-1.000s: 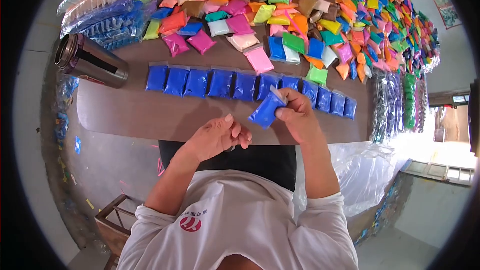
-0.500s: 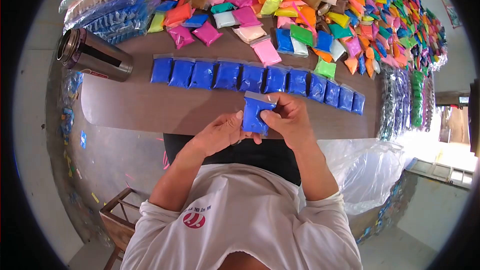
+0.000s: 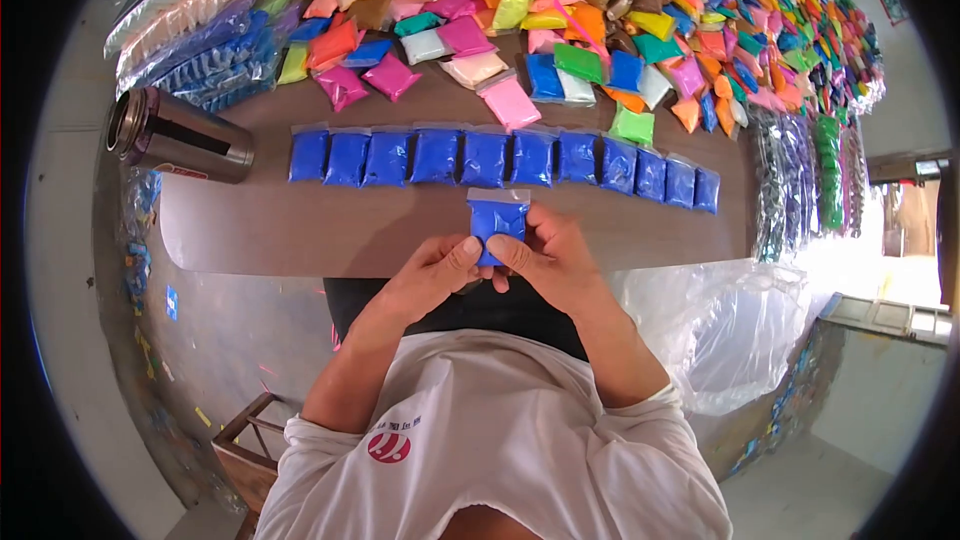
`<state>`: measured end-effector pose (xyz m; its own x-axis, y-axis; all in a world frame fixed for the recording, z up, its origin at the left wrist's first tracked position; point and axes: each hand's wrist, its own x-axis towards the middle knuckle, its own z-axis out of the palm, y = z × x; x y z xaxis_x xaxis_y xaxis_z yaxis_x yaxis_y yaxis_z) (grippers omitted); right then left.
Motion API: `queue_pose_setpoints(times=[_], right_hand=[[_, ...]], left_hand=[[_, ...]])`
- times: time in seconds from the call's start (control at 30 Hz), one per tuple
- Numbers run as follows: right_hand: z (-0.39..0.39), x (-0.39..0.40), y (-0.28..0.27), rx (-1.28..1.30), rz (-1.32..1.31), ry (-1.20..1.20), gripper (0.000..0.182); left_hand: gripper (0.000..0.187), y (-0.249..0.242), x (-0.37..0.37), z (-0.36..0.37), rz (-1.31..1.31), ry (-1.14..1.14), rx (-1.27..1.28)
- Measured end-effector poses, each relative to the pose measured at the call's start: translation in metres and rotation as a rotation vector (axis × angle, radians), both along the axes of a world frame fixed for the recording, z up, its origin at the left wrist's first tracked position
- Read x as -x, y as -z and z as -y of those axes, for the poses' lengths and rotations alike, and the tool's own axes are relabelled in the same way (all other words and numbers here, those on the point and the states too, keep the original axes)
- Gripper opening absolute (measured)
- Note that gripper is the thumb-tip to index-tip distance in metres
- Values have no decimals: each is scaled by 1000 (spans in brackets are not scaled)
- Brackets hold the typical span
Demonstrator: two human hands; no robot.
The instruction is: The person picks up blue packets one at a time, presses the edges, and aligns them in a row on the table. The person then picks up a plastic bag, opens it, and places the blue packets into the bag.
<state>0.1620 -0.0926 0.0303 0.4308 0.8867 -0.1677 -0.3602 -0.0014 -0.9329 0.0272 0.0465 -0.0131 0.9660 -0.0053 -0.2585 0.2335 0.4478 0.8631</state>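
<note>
Between my two hands, over the table's front edge, is a small clear zip bag filled with blue material (image 3: 497, 218), its seal strip at the top. My left hand (image 3: 436, 268) grips the bag's lower left corner, thumb on the front. My right hand (image 3: 553, 255) holds its lower right side, thumb pressed on the front and fingers behind. Just beyond lies a row of several similar blue bags (image 3: 436, 157), side by side across the table (image 3: 300, 225).
A steel flask (image 3: 185, 135) lies at the left. A large heap of colourful filled bags (image 3: 590, 0) covers the back. Long clear packs of bags stand at the back left (image 3: 215, 50) and right (image 3: 780, 190). Clear plastic sheeting (image 3: 735, 340) hangs at the right; a wooden stool (image 3: 240, 440) stands lower left.
The held bag is turned more upright and sits slightly left and lower. My left thumb has moved onto its front. The whole view has shifted a little.
</note>
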Motion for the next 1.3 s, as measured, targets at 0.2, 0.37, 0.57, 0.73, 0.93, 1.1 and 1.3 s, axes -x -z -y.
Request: queue_pose_setpoints(times=[0.2,0.37,0.57,0.73,0.93,1.1,1.3], right_hand=[[1,6,5,28,-25,76,20],[0,3,-2,66,-120,48,26],[12,-15,-5,153,-124,-122,31],[10,-13,1,87,-169,-73,18],[5,-8,-14,143,-86,-40,16],[7,-6,-26,251,29,-3,17],[15,6,6,126,142,71,12]], left_hand=[[51,2,-1,2,-11,-19,14],[49,-5,-5,14,23,-141,-111],[46,-9,-1,12,-26,-129,-132],[48,-18,-6,15,-17,-159,-184],[48,-5,-5,14,-6,-146,-96],[50,-9,-5,18,5,-200,-73],[51,-15,-7,21,70,-170,-186]])
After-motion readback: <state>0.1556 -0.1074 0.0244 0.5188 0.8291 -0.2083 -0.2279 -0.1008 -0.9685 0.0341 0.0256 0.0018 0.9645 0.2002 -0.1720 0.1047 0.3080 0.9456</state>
